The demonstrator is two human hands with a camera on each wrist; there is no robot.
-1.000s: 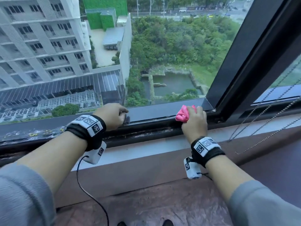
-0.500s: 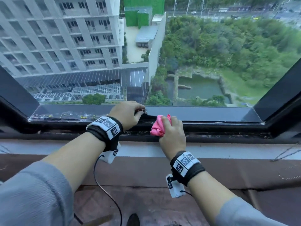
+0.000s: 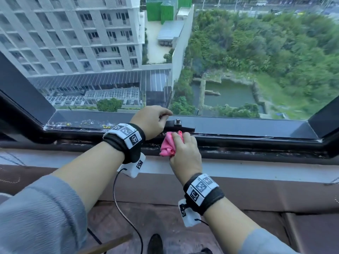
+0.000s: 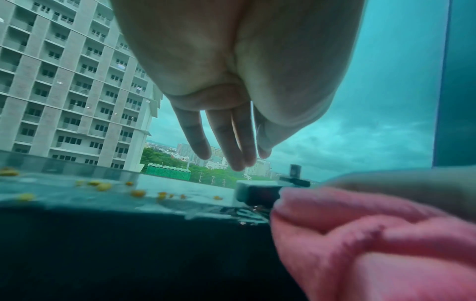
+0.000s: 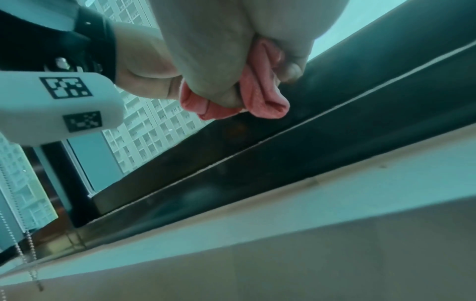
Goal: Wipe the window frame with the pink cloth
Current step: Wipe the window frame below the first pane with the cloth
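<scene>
Fingers (image 3: 185,138) of our right hand (image 3: 185,153) are curled round the bunched pink cloth (image 3: 167,145), pressing it onto the dark lower rail of the window frame (image 3: 256,142), just below a small black latch fitting (image 3: 180,125); in the right wrist view the cloth (image 5: 260,99) bulges out between thumb and fingers against that rail; our left hand (image 3: 150,121) rests just beside it on the upper ledge of the frame, its fingers (image 4: 224,142) hanging fairly straight in the left wrist view and, as far as we can tell, holding nothing, though their tips sit near the end of the fitting; we judge that we are mid-wipe along the bottom rail, with the cloth about midway across; yellowish crumbs (image 3: 86,122) lie on the ledge to the left, and grime shows along the channel on both sides, so much of the frame seems undone; the next move, we think, calls for firm downward pressure and a steady slide along the channel toward the left corner, keeping the cloth bunched so it reaches into the groove, and working round the fitting rather than snagging on it.
</scene>
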